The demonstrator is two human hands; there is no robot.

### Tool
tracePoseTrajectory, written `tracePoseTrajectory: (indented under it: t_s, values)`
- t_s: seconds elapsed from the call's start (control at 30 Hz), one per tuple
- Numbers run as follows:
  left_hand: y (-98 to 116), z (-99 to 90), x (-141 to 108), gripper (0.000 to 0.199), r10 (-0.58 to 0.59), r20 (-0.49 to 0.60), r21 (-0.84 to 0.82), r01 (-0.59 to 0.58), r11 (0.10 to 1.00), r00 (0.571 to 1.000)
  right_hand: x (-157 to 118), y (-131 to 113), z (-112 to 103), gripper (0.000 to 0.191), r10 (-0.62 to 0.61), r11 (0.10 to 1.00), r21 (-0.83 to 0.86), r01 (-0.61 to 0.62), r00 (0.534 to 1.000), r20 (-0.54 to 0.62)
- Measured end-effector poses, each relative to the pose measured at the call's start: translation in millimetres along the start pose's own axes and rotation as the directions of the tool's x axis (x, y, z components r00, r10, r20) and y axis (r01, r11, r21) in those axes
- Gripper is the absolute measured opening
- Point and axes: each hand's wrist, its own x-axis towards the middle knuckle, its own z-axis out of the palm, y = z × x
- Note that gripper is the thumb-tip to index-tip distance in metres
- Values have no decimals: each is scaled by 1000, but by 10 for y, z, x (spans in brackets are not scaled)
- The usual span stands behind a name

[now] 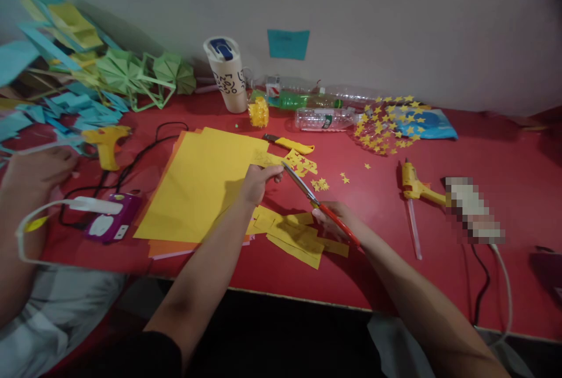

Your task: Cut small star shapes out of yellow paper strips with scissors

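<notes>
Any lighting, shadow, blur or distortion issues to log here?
All in the head view: dim, upper right corner blackened; a soft shadow on the large yellow paper sheet beside the left hand; the white lidded tumbler with dark lettering leans left, probably wide-angle distortion; the neighbouring person's hand looks soft; coarse pixel blocks mask the flat rectangular device.

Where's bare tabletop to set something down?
Bare red tabletop: between the right hand and rightmost glue gun, and between its glue stick and the rightmost black cable. Crowded: around the scissors, yellow paper strips and purple extension socket.
</notes>
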Motion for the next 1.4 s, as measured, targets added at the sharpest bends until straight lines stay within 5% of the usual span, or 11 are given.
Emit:
tracePoseTrajectory:
  t_s: [0.57, 1.4]
  values:
    - [-17, 88, -45, 28, 127, -28, 40, -126, 991, 992, 37, 90, 43, 53, -38, 995, 90, 36, 999, 28]
    - [-41, 218, -141, 43, 254, 87, 72, -261, 963, 963, 23, 119, 88, 64, -138, 983, 122, 134, 990, 26]
